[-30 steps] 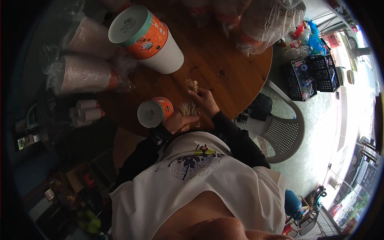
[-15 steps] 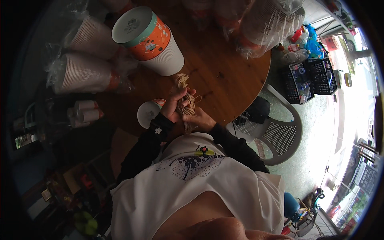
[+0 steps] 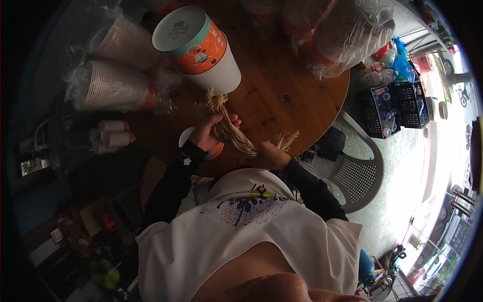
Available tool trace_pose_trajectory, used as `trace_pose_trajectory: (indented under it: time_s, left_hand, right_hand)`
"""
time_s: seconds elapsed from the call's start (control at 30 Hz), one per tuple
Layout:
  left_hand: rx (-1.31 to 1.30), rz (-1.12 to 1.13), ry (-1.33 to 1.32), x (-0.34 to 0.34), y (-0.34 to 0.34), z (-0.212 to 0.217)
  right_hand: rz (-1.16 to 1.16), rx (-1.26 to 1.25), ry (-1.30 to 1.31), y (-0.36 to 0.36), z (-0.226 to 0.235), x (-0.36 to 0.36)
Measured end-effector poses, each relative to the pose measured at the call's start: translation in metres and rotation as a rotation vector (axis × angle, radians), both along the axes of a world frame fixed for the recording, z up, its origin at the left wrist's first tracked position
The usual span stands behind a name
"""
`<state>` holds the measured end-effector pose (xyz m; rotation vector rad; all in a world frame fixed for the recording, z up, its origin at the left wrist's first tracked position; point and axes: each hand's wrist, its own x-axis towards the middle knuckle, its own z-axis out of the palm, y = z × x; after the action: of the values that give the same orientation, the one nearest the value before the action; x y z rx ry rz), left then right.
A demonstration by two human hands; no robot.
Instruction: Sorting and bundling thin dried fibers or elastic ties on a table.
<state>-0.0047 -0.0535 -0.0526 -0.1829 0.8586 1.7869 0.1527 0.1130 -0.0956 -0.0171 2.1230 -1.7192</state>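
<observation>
A: How much open room is there on the round wooden table [image 3: 297, 100]?

B: Bare wood spreads ahead and to the right, out to the curved edge, with a grey plastic chair [image 3: 365, 173] beyond. The left side is tighter: a paper cup [image 3: 185, 135] sits just beside the left hand [image 3: 204, 136], partly hidden by it, and a tall stack of paper tubs [image 3: 214, 65] stands ahead.

A: Where's the bundle of tan strands [image 3: 234, 134], and how does it lie?

B: Slung between the hands, over the near part of the table. Its long axis slants from upper left down to lower right. One frayed end points ahead, by the foot of the stack; I can't tell whether they touch. The other end fans out past the right hand [image 3: 271, 156], up and to the right.

A: And the grips?

B: The left is curled loosely around the upper part, fingertips showing on the far side. The right is closed around the lower part.

A: What differs from half a second ago?

B: Then the hands were close together, with the bundle more upright; now they're apart, the right one farther right.
</observation>
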Motion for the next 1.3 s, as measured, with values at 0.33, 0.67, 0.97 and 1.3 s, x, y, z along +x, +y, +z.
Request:
trace_pose_trajectory:
  time_s: [0.33, 0.67, 0.97, 1.3]
  left_hand:
    - [0.047, -0.091, 0.331, 0.009, 0.031, -0.006]
    - [-0.247, -0.181, 0.536, 0.041, 0.039, -0.014]
    - [-0.123, -0.249, 0.636, 0.05, 0.043, -0.01]
    - [0.033, 0.054, 0.096, 0.035, 0.025, -0.02]
  right_hand:
    - [-0.498, -0.529, 0.07, 0.013, -0.029, 0.002]
    - [-0.527, -0.283, 0.185, 0.029, 0.002, -0.029]
    - [-0.664, -0.348, -0.068, 0.023, 0.031, -0.039]
    - [-0.681, -0.209, 0.105, 0.048, 0.006, -0.044]
